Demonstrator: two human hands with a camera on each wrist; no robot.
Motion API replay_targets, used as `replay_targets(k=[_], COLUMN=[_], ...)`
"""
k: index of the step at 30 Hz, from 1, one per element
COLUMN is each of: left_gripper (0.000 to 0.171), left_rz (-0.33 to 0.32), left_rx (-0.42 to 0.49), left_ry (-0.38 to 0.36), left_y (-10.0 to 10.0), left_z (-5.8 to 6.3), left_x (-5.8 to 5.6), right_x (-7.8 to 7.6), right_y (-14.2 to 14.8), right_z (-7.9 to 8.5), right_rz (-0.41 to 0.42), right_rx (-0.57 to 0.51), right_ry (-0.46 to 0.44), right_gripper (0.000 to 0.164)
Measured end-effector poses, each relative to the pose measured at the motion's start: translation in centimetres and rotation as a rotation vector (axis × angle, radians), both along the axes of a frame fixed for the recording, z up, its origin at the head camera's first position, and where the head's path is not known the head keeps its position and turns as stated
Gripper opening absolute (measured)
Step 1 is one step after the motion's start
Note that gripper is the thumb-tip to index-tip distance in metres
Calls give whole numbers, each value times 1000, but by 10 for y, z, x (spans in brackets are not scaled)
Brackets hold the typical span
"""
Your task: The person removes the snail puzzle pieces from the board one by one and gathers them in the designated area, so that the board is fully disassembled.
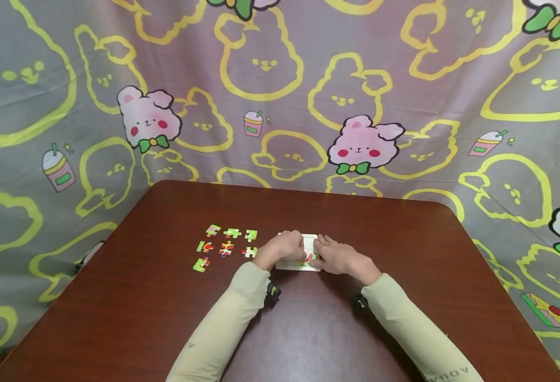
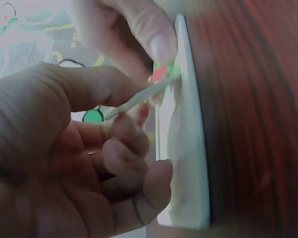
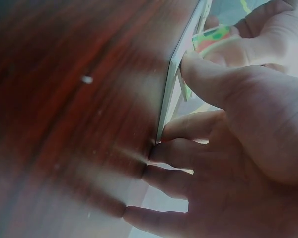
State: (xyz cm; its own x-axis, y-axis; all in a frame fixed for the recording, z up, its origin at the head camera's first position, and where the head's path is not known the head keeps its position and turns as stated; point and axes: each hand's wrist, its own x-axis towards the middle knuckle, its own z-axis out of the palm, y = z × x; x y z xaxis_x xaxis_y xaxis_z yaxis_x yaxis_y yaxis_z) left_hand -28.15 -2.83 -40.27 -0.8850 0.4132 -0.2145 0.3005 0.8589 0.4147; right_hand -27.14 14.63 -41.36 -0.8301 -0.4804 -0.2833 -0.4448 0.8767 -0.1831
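Between its thumb and index finger, my left hand (image 1: pixel 285 246) pinches a jigsaw puzzle piece (image 2: pixel 141 95), tilted with one edge at the white puzzle tray (image 1: pixel 299 267). The other left fingers curl loosely beneath it. My right hand (image 1: pixel 341 258) lies along the right side of the tray, fingers extended with their tips at the tabletop. Its thumb presses at a colourful piece (image 3: pixel 186 90) by the tray's edge in the right wrist view. Both hands hide much of the tray's inside.
Several loose puzzle pieces (image 1: pixel 226 249) in green, red and white lie spread left of the tray on the brown table (image 1: pixel 356 215). A cartoon-printed curtain (image 1: pixel 280 69) hangs behind the table and along its sides.
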Motion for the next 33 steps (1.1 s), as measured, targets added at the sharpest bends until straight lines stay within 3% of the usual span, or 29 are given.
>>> replay_targets(k=[6,13,20,25,33], left_gripper=[25,16,10,11,11], left_rz=[12,6,-67,-87,-135], left_rx=[-11,-30,-6,-8,-13], left_ry=[3,40,79,101,92], left_y=[11,7,-16,-39,-75], left_z=[5,14,25,34,39], left_x=[5,9,11,16,21], right_x=[0,1,0,0,1], right_y=[-1,0,-1,-1,-1], right_z=[0,1,1,0,0], right_rz=[4,-8,11,-1,7], right_rx=[-8,-4,-4,0,-22], right_ry=[10,-13,6,4,-13], right_gripper=[51,65,50,65,66])
